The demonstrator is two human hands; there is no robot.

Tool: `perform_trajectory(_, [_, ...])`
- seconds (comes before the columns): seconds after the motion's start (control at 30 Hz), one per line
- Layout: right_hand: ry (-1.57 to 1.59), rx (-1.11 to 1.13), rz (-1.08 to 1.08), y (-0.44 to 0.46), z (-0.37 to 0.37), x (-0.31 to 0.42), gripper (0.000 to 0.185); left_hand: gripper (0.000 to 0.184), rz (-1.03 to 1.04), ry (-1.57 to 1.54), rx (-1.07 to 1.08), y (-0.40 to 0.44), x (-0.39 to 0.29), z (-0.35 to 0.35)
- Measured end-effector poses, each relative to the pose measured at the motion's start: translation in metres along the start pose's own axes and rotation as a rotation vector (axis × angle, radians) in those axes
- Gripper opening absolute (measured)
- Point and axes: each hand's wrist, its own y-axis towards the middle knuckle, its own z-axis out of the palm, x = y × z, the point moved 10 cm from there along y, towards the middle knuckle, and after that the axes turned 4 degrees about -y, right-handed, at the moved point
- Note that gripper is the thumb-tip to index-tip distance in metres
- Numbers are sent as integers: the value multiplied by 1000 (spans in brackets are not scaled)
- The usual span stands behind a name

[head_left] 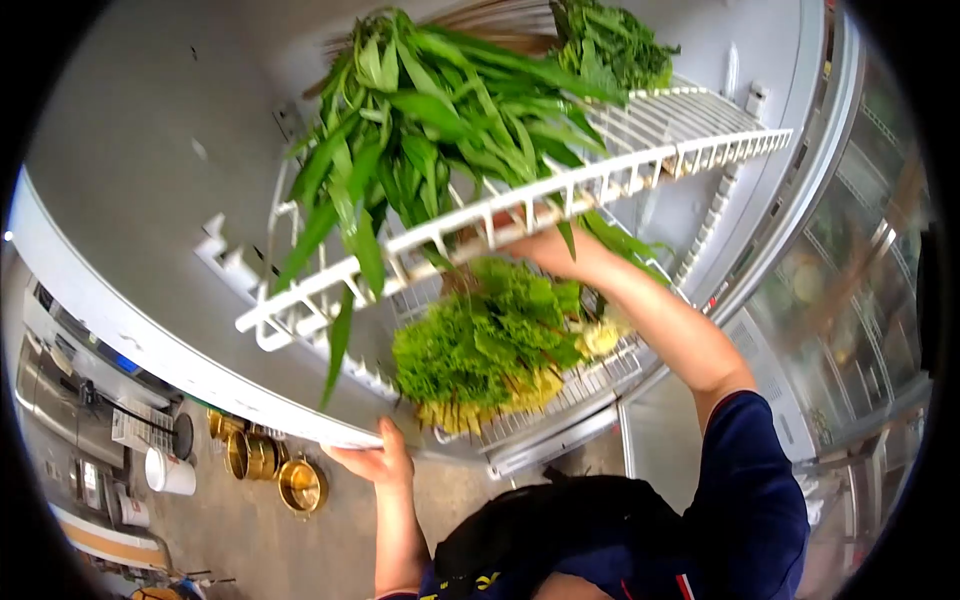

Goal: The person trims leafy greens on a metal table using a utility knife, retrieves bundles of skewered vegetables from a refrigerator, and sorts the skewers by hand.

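Inside a fridge, my right hand (530,240) reaches under the white wire shelf (640,170); its fingers are mostly hidden by the shelf's front edge and the leaves. Long green leaves (420,120) lie on that shelf and hang over its front. Below and in front of my right hand, curly lettuce (490,330) rests on a lower wire rack (610,370), with a pale yellow vegetable (600,338) beside it. My left hand (380,458) is at the white edge of the fridge (300,420), thumb up and apart from the fingers, which are partly hidden behind the edge.
More dark leafy greens (615,50) sit at the back of the upper shelf. A glass door (850,270) stands at the right. On the floor at lower left are brass-coloured pots (302,487) and a white bucket (170,472).
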Motion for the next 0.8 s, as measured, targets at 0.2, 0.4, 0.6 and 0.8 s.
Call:
perform_trajectory(0.2, [-199, -112, -66, -33, -41, 57, 32, 74, 9, -79, 21, 2, -4, 3])
perform_trajectory(0.4, [-183, -103, -16, -80, -91, 95, 30, 73, -53, -89, 28, 0, 5, 3])
perform_trajectory(0.6, [-109, 48, 34, -117, -92, 139, 21, 69, 8, -93, 61, 2, 1, 5])
perform_trajectory(0.8, [42, -53, -150, -113, -135, 216, 22, 71, 36, -72, 47, 2, 0, 4])
